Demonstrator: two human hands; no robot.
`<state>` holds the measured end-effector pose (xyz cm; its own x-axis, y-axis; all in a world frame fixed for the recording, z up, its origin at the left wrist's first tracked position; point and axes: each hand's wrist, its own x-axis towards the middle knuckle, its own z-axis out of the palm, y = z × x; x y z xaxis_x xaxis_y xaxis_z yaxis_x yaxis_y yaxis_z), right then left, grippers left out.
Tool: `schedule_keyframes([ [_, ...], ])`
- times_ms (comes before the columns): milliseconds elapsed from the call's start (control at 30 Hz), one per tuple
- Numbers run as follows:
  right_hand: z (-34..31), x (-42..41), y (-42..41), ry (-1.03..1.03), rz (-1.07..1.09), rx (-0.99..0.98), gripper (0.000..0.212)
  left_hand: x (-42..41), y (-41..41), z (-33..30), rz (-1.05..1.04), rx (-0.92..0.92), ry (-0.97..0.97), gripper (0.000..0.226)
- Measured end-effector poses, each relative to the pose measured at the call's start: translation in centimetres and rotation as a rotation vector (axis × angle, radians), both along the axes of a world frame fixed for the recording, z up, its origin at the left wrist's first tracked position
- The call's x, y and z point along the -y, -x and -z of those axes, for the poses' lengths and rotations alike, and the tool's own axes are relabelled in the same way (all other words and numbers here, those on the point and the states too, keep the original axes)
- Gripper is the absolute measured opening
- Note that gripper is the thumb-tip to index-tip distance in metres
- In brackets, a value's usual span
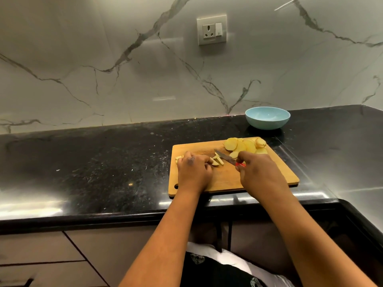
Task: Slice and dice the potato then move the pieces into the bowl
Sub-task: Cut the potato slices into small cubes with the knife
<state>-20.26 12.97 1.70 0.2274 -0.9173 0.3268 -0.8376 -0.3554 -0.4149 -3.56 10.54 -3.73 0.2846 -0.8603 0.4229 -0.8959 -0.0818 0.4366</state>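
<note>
potato strips (217, 160) | L hand (193, 171) pinching them | R hand (259, 172) grips knife (226, 158) | no legible text

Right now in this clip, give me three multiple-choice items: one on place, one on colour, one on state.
1. Where does the bowl stand?
A. on the counter beyond the cutting board
B. on the board
C. in a sink

2. What colour is the bowl?
A. red
B. light blue
C. black

3. What does the right hand hold?
A. nothing
B. a potato round
C. the knife

Answers: 1 A, it sits on the black counter behind the board. 2 B, its wall is pale blue. 3 C, fingers curl round the red handle.
</note>
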Motion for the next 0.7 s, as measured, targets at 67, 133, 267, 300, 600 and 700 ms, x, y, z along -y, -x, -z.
schedule_keyframes([
  [67, 0.5, 0.2, -0.6, 0.001, -0.015, -0.030, 0.013, 0.0, 0.0, 0.0, 0.007, 0.034, -0.038, 0.031],
  [133, 0.9, 0.4, -1.1, -0.012, -0.017, -0.087, 0.016, 0.1, 0.0, 0.1, 0.006, 0.068, -0.071, 0.031],
  [267, 1.7, 0.4, -2.0, 0.020, -0.028, -0.130, 0.016, 0.3, 0.0, 0.2, -0.001, 0.085, -0.068, 0.030],
  [300, 1.7, 0.4, -2.2, 0.033, -0.036, -0.133, 0.016, 0.2, 0.0, 0.2, 0.001, 0.085, -0.068, 0.029],
  [600, 0.6, 1.1, -2.2, -0.105, -0.100, -0.207, 0.022, -0.1, 0.3, 0.0, 0.008, 0.109, -0.075, 0.027],
  [700, -0.2, 0.4, 0.0, -0.166, -0.071, -0.264, 0.022, -0.2, 0.2, 0.0, 0.022, 0.094, -0.062, 0.026],
])
